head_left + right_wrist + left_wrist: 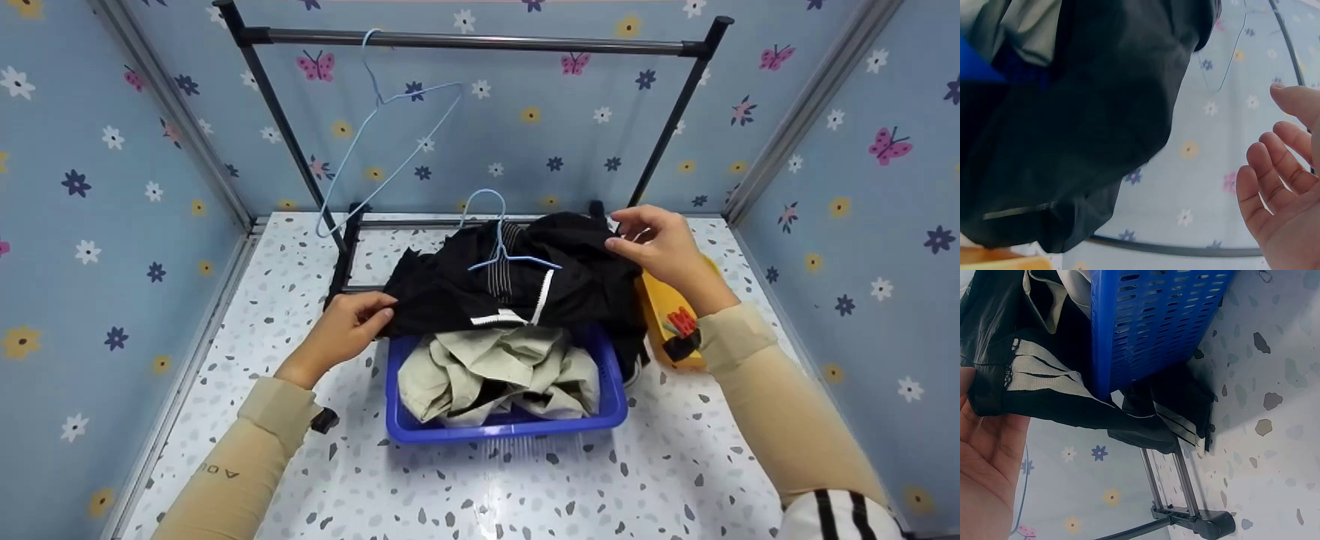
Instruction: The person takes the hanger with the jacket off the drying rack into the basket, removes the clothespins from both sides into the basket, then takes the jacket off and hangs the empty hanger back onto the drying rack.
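A black jacket [442, 292] with a white zip lies over the back of the blue basket [506, 431]. On top of it is a light blue hanger [501, 255], its hook pointing up and away. My left hand [349, 326] pinches the jacket's left edge; up close in the left wrist view, fingers and thumb [965, 379] hold black cloth beside a white-striped band. Beside the jacket's right shoulder is my right hand [652, 244], fingers loosely bent. The right wrist view shows that hand [1286, 185] apart from the cloth, holding nothing.
Crumpled pale green cloth [502, 367] fills the basket. Behind stands a black clothes rack [480, 41] with another light blue hanger [382, 105] hooked on its bar at the left. A yellow container [664, 300] sits at the right, partly under my right forearm. Flowered walls enclose three sides.
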`<state>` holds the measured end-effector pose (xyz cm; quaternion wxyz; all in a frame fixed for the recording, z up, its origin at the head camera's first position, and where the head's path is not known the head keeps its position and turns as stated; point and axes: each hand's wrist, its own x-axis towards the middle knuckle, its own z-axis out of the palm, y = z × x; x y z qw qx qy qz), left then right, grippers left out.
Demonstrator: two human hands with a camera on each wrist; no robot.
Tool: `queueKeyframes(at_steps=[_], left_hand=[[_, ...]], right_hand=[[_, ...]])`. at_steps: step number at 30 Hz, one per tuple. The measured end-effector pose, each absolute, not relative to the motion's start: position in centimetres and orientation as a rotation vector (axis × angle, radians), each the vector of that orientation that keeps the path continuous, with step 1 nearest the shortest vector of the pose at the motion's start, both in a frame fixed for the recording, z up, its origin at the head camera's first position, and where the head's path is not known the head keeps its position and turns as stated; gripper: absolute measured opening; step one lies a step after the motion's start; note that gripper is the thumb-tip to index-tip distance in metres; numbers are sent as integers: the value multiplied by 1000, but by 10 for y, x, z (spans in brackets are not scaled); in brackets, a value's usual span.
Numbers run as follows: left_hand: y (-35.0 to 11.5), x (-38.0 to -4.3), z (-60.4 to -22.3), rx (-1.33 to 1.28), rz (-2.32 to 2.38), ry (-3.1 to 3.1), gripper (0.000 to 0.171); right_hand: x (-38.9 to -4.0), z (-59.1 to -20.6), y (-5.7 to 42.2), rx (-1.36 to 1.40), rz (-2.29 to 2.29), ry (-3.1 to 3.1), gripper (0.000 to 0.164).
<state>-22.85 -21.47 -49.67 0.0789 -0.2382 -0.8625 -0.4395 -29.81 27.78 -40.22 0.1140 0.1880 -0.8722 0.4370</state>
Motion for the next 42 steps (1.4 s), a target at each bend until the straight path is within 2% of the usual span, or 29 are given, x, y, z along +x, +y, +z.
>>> queueKeyframes(at_steps=[14,31,36,42], left_hand=[[-215,-230,-498,-717,-1328,-2575,17],[-213,-228,-496,-695,-1318,-2580,18],[-212,-230,-496,-705,-1340,-2569,17],[-211,-231,-497,-705,-1375,-2562,14]], right_hand=[[-289,-405,234,732,1325,-2547,33],[-294,-413,176,945,1291,-2693,40],[-297,-412,161,990,1293,-2712,35],[-300,-412,149,1050,1337,-2704,21]])
